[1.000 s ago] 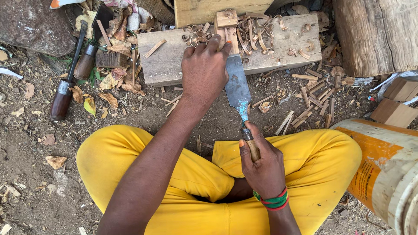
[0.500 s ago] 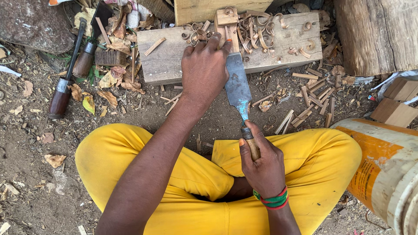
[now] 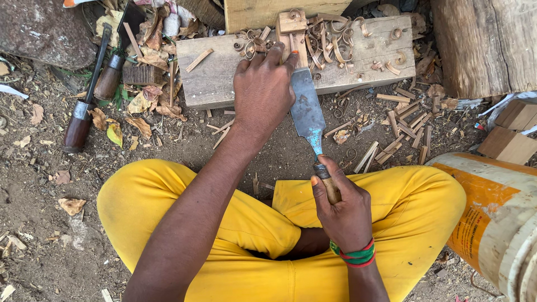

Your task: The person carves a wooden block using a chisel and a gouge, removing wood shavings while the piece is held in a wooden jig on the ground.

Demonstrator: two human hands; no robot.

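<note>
I sit cross-legged in yellow trousers on bare ground. My right hand [image 3: 342,208] grips the wooden handle of a wide flat chisel [image 3: 307,109]. Its blade points away from me, onto a small upright wooden piece [image 3: 292,29]. My left hand [image 3: 263,89] presses down on that piece, fingers spread beside the blade. The piece rests on a grey wooden block [image 3: 221,78] littered with curled shavings [image 3: 330,42].
Two dark-handled tools [image 3: 84,109] lie on the ground at the left among dry leaves. A thick log [image 3: 484,45] stands at the upper right, an orange and white drum [image 3: 495,223] at the lower right. Wood offcuts [image 3: 400,131] are scattered between.
The hands and chisel hold nearly the same pose; the blade has edged slightly forward along the wooden piece.
</note>
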